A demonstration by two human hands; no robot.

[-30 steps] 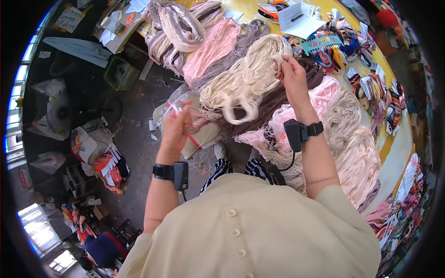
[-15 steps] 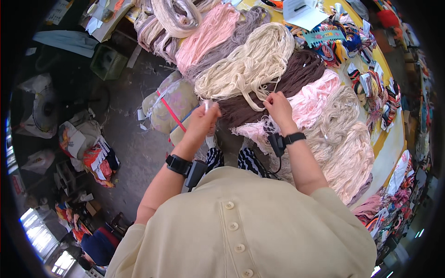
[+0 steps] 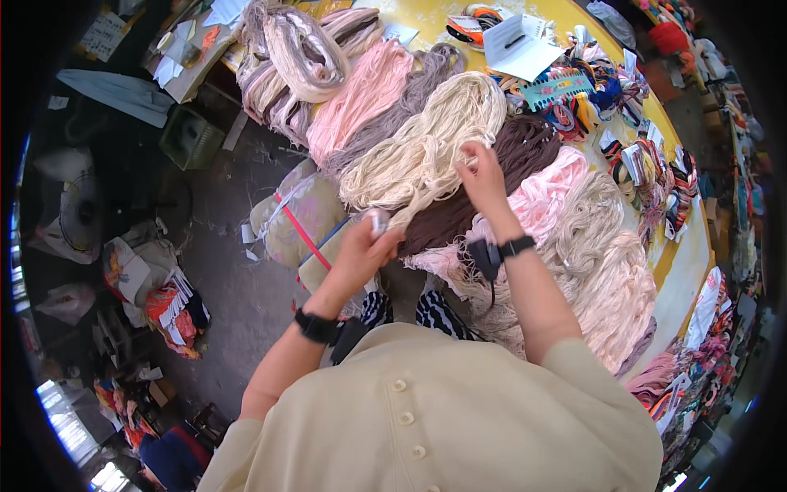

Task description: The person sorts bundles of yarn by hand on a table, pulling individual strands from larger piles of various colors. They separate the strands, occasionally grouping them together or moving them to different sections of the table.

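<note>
A cream yarn skein (image 3: 426, 135) lies across the front of the table, over a dark brown skein (image 3: 525, 156). My left hand (image 3: 366, 248) is closed at its near left end, where a bunch of cream strands meets the thumb. A small shiny, whitish thing shows at the fingers of that hand; I cannot make out its kind. My right hand (image 3: 485, 182) pinches at the skein's right edge, its thumb and forefinger pressed together on cream strands. Next to that wrist lies a pale pink skein (image 3: 548, 190).
Salmon-pink (image 3: 361, 98), purple-grey and beige skeins cover the yellow table (image 3: 410, 12). Bundles of coloured thread (image 3: 602, 78) and a folded white card (image 3: 525, 49) lie farther back. Left of my legs is a padded stool (image 3: 299, 209) with a red strap; a green basket (image 3: 191, 135) stands behind.
My right hand has moved up and slightly left along the cream skein. The left hand has come lower and a little right, and cream strands now stretch down to it.
</note>
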